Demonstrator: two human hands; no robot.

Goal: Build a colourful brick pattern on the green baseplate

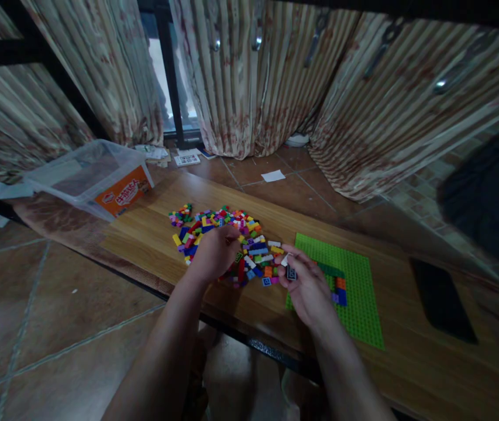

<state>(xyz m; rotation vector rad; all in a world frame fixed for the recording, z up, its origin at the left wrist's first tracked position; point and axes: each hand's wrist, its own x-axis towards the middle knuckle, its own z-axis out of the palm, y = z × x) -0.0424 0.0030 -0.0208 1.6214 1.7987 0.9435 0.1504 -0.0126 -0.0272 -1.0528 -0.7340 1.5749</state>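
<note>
Over the pile of small, mixed-colour toy building bricks (207, 221), my left hand (216, 251) reaches down with its fingers curled together. Its fingertips are among the bricks, and what they pinch, if anything, cannot be made out. My right hand (306, 286) holds a dark building brick (292, 273) and a white brick (286, 259) between thumb and fingers, at the pile's right side. Beneath and beyond that hand lies a green studded baseplate (363, 304). Dark green, orange, blue and purple bricks (341, 286) form a corner on it, partly hidden by my right hand.
The wooden table (144, 234) carries everything. A clear plastic box (86, 175) with an orange label stands at its far left end. A black flat phone-like slab (442, 298) lies on the right. Papers (273, 175) lie on the tiled floor before striped curtains (231, 88).
</note>
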